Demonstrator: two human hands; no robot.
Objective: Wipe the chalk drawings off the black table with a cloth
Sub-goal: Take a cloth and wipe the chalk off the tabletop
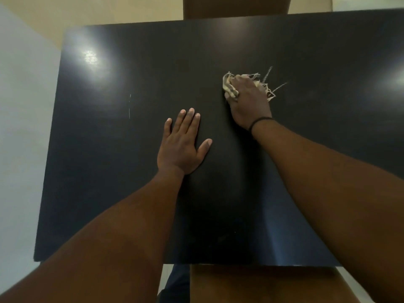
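The black table (122, 162) fills most of the view. My right hand (248, 100) grips a bunched, frayed cream cloth (228, 84) and holds it down on the table right of centre. Faint white chalk strokes (278, 80) show just to the right of the cloth. A thin chalk line (129, 106) remains at the left. My left hand (182, 142) lies flat on the table with its fingers straight, to the left of the right hand.
A brown chair back (236, 7) stands beyond the far edge. A brown seat (251, 283) sits below the near edge. Pale floor (19, 127) runs along the left side. Lamp glare marks the table at the far left and right.
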